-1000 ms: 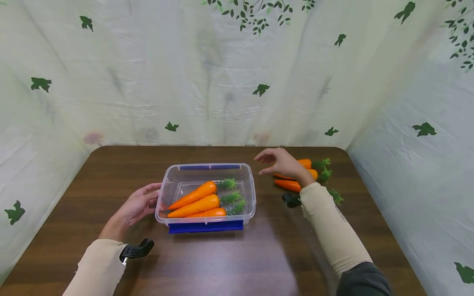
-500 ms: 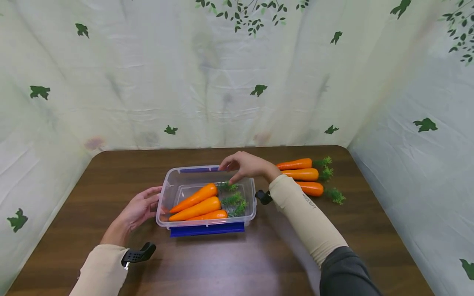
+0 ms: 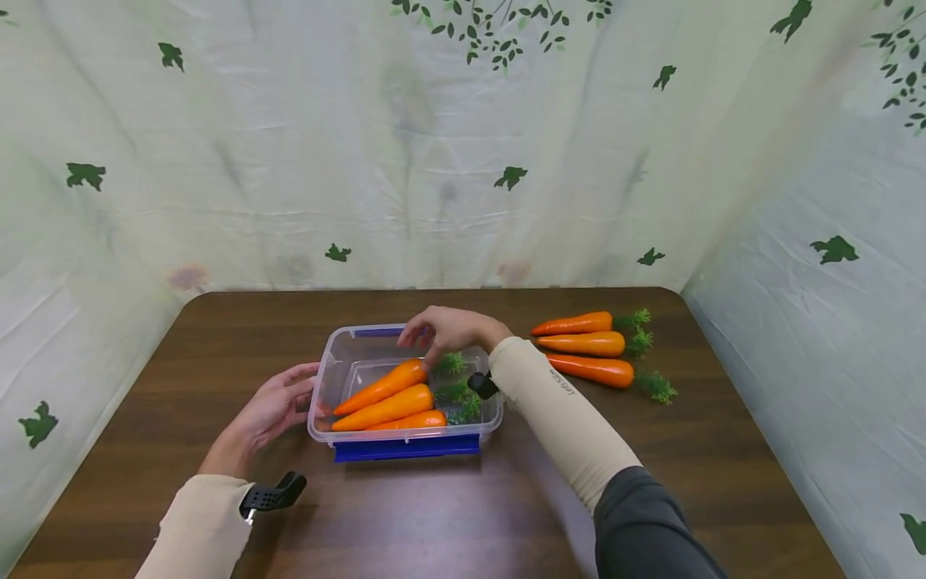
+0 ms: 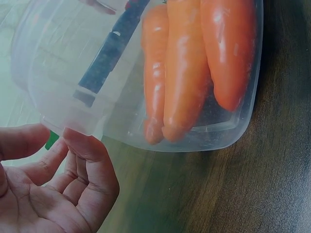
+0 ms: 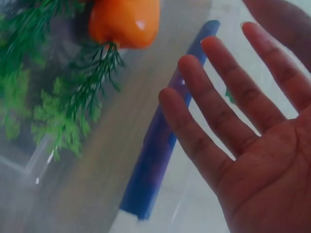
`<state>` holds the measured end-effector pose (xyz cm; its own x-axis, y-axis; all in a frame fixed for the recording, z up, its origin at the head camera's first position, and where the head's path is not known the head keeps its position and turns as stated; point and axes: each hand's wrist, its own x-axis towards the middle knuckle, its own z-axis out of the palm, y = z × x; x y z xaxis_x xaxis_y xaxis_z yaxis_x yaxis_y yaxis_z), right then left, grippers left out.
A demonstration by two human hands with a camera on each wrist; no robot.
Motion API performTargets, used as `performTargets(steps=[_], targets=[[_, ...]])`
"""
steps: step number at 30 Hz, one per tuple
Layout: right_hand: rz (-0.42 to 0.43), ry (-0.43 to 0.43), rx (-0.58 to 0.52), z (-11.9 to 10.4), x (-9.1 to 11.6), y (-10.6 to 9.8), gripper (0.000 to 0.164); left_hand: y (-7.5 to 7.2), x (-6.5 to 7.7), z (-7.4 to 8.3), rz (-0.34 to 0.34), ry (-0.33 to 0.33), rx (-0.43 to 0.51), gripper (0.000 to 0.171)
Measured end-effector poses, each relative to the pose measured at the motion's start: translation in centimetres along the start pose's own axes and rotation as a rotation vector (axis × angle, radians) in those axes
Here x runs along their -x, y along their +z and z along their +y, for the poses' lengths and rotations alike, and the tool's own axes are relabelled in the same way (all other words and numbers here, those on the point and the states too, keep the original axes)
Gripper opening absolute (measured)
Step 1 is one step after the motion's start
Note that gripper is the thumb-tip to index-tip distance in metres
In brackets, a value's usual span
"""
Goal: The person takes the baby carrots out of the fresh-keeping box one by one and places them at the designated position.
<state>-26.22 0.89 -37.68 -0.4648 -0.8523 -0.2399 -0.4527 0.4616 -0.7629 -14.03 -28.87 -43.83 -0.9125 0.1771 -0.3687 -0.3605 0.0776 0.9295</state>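
Three orange carrots [image 3: 394, 407] with feathery green tops [image 5: 68, 104] lie side by side in a clear plastic box [image 3: 499, 406] with blue side clips. At the box's left wall is my left hand [image 3: 269, 410]; its fingertips touch the wall, as the left wrist view shows. My right hand [image 3: 452, 328] hovers over the back of the box, fingers extended and apart in the right wrist view. Its thumb is close to the thick end of the rearmost carrot [image 5: 124, 22]; whether they touch I cannot tell. Nothing is held in that hand.
Three more carrots [image 3: 589, 345] lie on the brown wooden table [image 3: 405, 515] to the right of the box. Behind and on both sides hangs a pale curtain [image 3: 304, 145] printed with leaves. A black strap [image 3: 271, 492] circles my left wrist.
My right hand has moved left, from beside the loose carrots to over the box, uncovering those carrots. The left hand stays at the box's left wall.
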Motion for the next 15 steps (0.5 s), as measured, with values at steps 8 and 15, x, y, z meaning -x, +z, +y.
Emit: performTargets(steps=[8,15], targets=[[-0.038,0.050,-0.068,-0.1,-1.5,0.9,0.042,0.0,0.0,0.0,0.000,0.008,0.006,0.056],[-0.086,0.077,-0.091,0.3,-2.8,1.8,0.045,0.1,0.0,0.0,0.007,0.001,0.003,0.057]])
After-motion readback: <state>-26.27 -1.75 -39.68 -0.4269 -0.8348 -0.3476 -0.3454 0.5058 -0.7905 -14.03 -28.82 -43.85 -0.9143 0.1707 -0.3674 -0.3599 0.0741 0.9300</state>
